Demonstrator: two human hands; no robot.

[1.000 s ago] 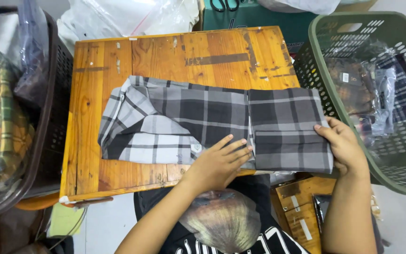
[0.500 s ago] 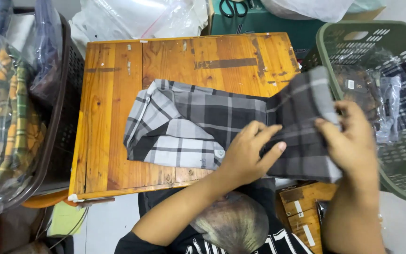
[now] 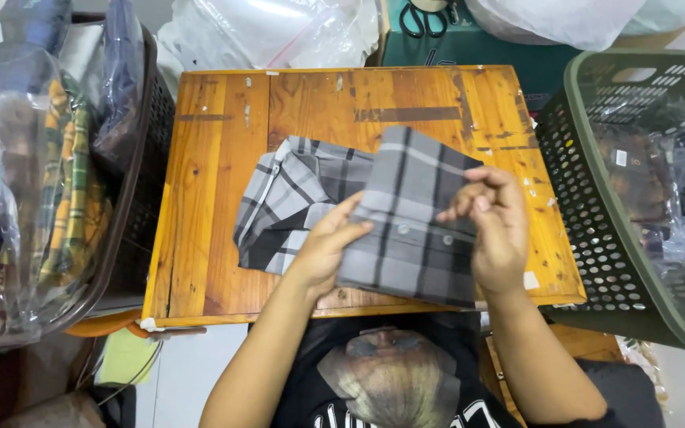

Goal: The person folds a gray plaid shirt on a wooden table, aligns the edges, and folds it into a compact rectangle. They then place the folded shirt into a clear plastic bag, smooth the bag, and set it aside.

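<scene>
Your right hand [image 3: 497, 230] had its grip closed on the right part of the grey plaid cotton shirt [image 3: 406, 214], fingers curled over the top of the lifted panel and thumb behind it, so the cloth stood up off the wood and could be turned over toward the left. Your left hand [image 3: 328, 242] was pressed half-open against the left edge of that same panel, fingers tucked under the fabric and pinching it lightly; it seemed to steady the crease while the other side was raised. The shirt lay in the middle of the worn orange wooden table [image 3: 216, 158], its lighter checked part spread flat to the left, its darker part folded up between your hands near the near edge.

To the right stood a dark green perforated plastic laundry basket [image 3: 588, 198], with clear plastic bags [image 3: 675, 206] in it that looked to hold dark garments. To the left, a dark brown plastic basket [image 3: 132, 206] held clear bags of plaid clothing [image 3: 65, 190] in yellow and green. At the far side lay crumpled clear plastic bags [image 3: 271, 36] and black-handled scissors [image 3: 426, 16].
</scene>
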